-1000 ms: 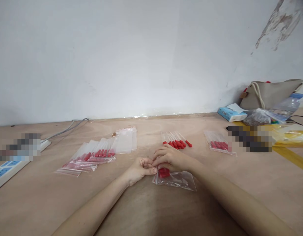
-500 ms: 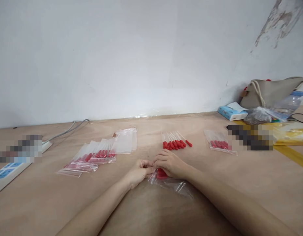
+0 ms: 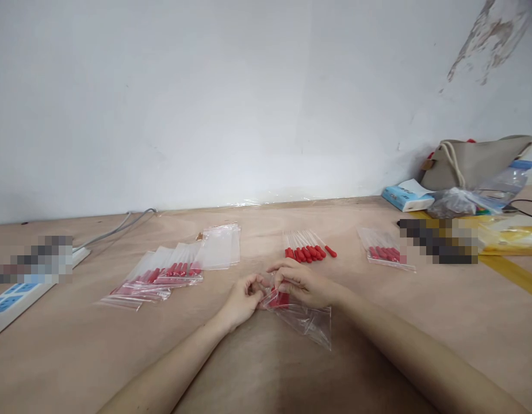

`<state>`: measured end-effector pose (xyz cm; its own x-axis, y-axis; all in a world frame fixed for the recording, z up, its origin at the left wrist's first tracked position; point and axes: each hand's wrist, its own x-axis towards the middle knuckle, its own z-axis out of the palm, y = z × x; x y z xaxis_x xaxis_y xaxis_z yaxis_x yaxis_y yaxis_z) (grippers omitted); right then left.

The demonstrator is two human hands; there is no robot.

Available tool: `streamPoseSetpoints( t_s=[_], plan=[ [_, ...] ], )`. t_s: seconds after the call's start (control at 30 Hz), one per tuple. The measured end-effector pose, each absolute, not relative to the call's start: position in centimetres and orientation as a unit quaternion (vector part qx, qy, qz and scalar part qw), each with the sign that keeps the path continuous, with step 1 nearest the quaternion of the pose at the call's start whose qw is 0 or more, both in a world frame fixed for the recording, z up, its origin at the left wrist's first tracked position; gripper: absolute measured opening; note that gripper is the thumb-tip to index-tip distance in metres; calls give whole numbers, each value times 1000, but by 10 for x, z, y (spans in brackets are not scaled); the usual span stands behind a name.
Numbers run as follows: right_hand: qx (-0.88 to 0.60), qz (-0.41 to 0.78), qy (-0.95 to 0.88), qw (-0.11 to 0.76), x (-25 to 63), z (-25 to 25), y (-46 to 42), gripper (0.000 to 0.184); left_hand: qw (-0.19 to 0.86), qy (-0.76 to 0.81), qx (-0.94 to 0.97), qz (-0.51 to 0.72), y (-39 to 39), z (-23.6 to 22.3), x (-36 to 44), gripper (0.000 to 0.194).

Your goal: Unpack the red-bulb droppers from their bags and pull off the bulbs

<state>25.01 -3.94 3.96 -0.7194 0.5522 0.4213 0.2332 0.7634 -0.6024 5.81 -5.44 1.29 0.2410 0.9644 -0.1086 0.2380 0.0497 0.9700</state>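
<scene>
A clear zip bag (image 3: 311, 325) lies on the table in front of me, with red dropper bulbs (image 3: 283, 299) in or under its mouth; the film makes it hard to tell which. My left hand (image 3: 244, 299) pinches the left end of the bag between thumb and fingers. On its other side my right hand (image 3: 306, 282) has bent fingers closed on the bag's upper edge, beside the red bulbs. Just beyond the right hand lies a row of loose droppers (image 3: 306, 253) with thin clear stems and red bulbs.
Filled bags of red-bulbed droppers (image 3: 153, 276) overlap at left, against flat unfilled zip bags (image 3: 220, 247). Another filled bag (image 3: 383, 250) lies right. A power strip (image 3: 15, 302) is far left. A tissue pack (image 3: 407, 196), a grey bag (image 3: 481, 164) and yellow plastic (image 3: 511, 236) stand at right.
The bag's loose end has swung nearer to me and its mouth has lifted between my hands. My fingers have shifted their grip along its edge; the loose droppers stay put.
</scene>
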Motion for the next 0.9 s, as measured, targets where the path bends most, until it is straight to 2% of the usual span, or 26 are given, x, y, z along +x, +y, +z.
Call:
streamPoseSetpoints(
  t_s=[0.07,0.2,0.37,0.47,0.57,0.77,0.9],
  plan=[
    [-260,259,-876,313,257,35,-43,13,495,515,613,338,-53,11,57,19],
    [-363,207,-848,326,272,24,-57,35,449,506,654,337,-50,5,55,26],
    [-481,171,-811,287,283,10,-68,27,324,510,739,299,-51,12,51,25],
    [-503,157,-808,262,286,3,-68,26,262,502,779,268,-53,20,48,24],
    [-494,122,-821,260,285,-2,-67,23,282,466,796,266,-53,22,46,22],
    [-506,64,-826,241,281,-2,-69,21,393,411,785,244,-51,23,49,18],
    [-499,67,-831,238,280,-1,-69,20,374,414,802,213,-53,26,50,18]
  ],
)
